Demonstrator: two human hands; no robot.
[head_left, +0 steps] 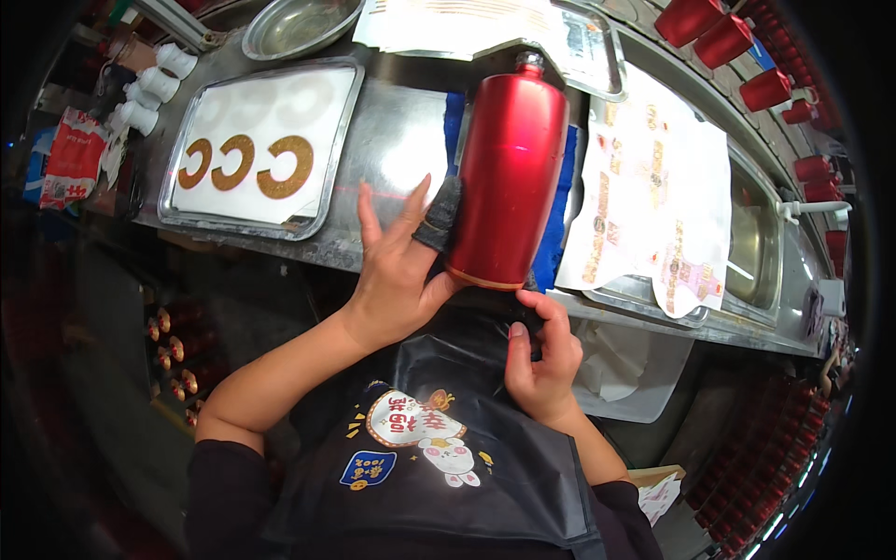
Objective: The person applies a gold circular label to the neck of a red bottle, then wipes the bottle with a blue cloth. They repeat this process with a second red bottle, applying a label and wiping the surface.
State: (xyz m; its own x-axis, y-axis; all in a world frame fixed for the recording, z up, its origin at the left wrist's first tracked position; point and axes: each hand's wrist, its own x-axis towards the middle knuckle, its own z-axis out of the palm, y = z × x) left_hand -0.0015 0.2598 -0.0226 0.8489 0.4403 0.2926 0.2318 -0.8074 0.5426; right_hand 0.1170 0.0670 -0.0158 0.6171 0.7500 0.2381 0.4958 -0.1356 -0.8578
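1. Red bottle (509, 173) lying on a blue cloth (556, 224) at the middle of the steel counter (397, 149), neck pointing far.
2. Left hand (397, 266) open, fingers spread, pressed against the bottle's left side; dark cover on one fingertip.
3. Right hand (539, 359) curled loosely below the bottle's near end, pinching something dark.
4. Tray (341, 131) with gold curved decals (285, 166) to the left; decal sheet (653, 201) to the right.

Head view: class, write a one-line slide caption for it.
Left hand steadies a red bottle lying on a blue pad; right hand pinches near its base, beside a tray of gold C-shapes.
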